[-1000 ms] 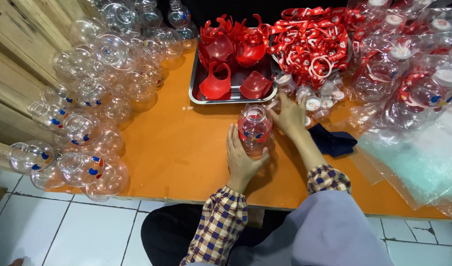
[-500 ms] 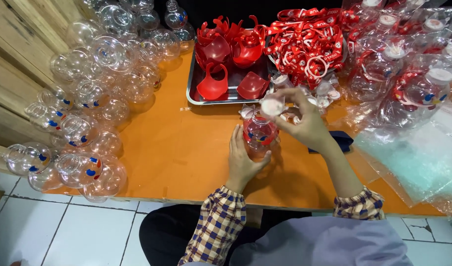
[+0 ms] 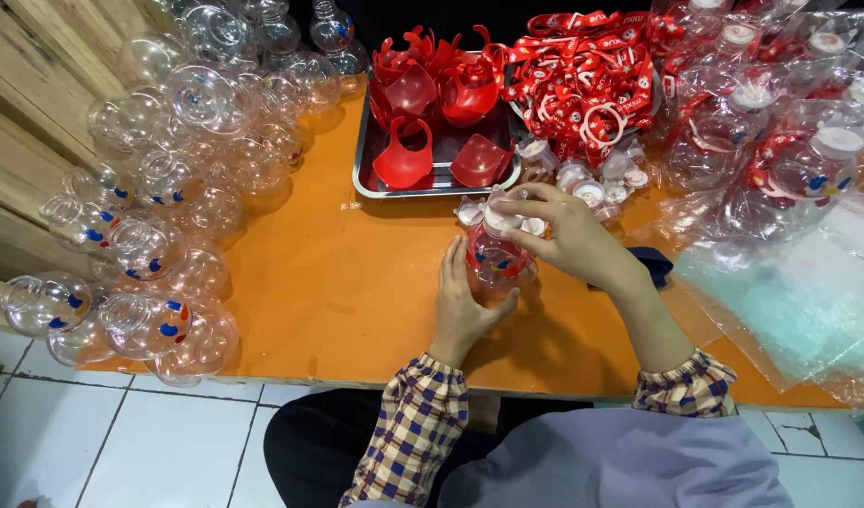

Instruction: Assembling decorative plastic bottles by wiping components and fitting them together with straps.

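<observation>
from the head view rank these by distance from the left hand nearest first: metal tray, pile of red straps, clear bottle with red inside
1. clear bottle with red inside: held in the left hand.
2. metal tray: just beyond, table centre.
3. pile of red straps: farthest, back right.

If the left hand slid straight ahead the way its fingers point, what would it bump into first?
The left hand already grips the clear bottle. Its fingers point up the orange table; going straight on, they would probably meet the metal tray of red pieces, though depth is unclear.

Checked yellow, brown and blue cuffs, grey top, dark trousers
</observation>
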